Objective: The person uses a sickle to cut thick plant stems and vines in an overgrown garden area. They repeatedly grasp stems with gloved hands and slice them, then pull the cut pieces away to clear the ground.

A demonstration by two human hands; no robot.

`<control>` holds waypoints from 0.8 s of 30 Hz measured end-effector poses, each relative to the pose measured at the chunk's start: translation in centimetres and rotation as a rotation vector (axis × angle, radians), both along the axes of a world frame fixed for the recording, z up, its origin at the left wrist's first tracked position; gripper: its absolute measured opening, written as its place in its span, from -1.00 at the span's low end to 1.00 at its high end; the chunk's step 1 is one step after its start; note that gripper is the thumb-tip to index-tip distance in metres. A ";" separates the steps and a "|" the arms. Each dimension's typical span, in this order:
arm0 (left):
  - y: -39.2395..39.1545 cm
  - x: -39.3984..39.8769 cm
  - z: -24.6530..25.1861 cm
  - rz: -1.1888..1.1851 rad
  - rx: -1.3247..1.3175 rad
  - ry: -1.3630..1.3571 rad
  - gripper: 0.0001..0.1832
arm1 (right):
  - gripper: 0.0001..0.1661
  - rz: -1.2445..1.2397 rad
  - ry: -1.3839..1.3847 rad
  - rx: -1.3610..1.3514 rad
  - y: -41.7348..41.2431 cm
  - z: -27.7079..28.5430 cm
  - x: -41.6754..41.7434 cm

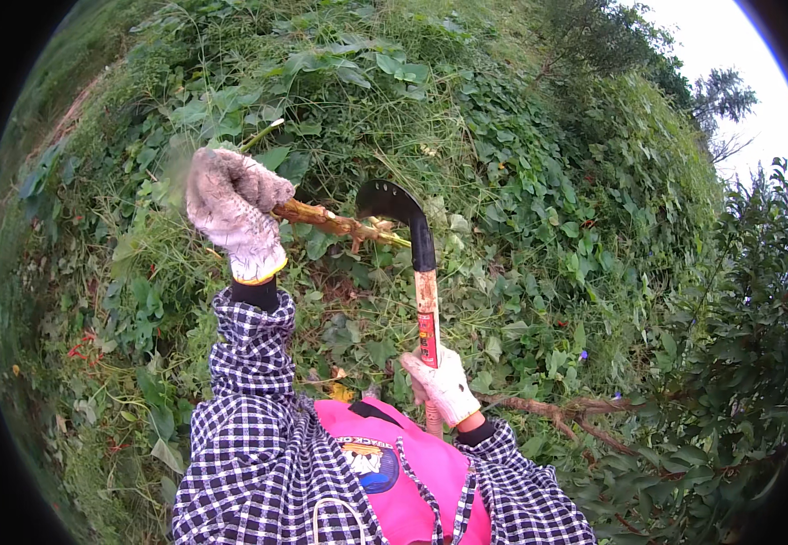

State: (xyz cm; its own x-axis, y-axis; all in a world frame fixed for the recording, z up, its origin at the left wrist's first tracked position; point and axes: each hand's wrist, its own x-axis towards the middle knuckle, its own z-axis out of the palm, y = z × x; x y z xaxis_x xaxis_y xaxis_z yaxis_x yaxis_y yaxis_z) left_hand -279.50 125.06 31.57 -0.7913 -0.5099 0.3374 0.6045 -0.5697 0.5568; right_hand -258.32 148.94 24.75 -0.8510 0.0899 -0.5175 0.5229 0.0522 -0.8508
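Observation:
My left hand, in a soiled white work glove, is closed around a thick brown knobbly plant stem. The stem points right from the fist, and its thin greenish end reaches the sickle's neck in the picture; whether they touch I cannot tell. A green stalk with a pale cut tip shows just above the glove. My right hand, also gloved, grips the wooden handle of a sickle low down, before my body. Its dark curved blade is uppermost and bends to the left.
Dense vines and grass cover the sloping ground ahead and on both sides. At the right, a leafy shrub stands close, and a bare brown branch runs near my right wrist. Small red leaves or pods lie at the left.

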 end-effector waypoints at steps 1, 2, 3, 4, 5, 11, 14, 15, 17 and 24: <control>-0.1 -0.3 -0.6 -0.051 0.014 -0.005 -0.52 | -0.78 -0.011 0.008 -0.013 -0.6 1.3 -0.2; 0.0 -0.4 -1.3 -0.005 0.001 0.002 -0.52 | -0.79 -0.023 0.016 -0.026 -1.2 2.4 -0.4; 0.2 -0.6 -1.7 0.033 -0.006 0.012 -0.52 | -0.80 -0.043 0.027 -0.031 -1.5 3.4 -0.9; 0.2 -0.5 -1.7 0.030 0.000 -0.009 -0.52 | -0.82 -0.052 0.091 -0.014 -1.6 4.0 -1.5; 0.1 -0.2 -1.7 0.026 0.006 -0.030 -0.52 | -0.85 -0.100 0.150 0.036 -1.9 4.7 -2.0; 1.6 -0.4 -0.6 0.065 0.077 -0.129 -0.53 | -0.87 -0.215 0.389 0.114 -0.9 7.3 -4.1; 2.1 -1.1 -0.7 0.027 0.082 -0.078 -0.58 | -0.83 -0.262 0.605 0.110 -0.1 8.7 -5.7; 1.9 -1.2 -0.2 0.066 0.084 -0.123 -0.60 | -0.83 -0.335 0.630 0.084 -1.2 11.4 -6.7; 2.0 -2.0 -0.2 0.107 0.031 -0.084 -0.62 | -0.81 -0.358 0.993 0.015 -1.3 15.2 -8.7; 0.7 -3.7 2.0 -0.010 0.191 0.039 -0.60 | -0.73 -0.262 0.788 0.259 -0.7 7.2 -8.5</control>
State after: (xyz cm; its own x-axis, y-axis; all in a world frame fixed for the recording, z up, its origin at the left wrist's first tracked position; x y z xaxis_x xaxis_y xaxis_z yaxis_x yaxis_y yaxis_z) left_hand -283.18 125.77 33.57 -0.7851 -0.5594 0.2660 0.6171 -0.6690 0.4144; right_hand -266.86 148.20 31.91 -0.8880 0.3666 0.2774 -0.1911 0.2543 -0.9480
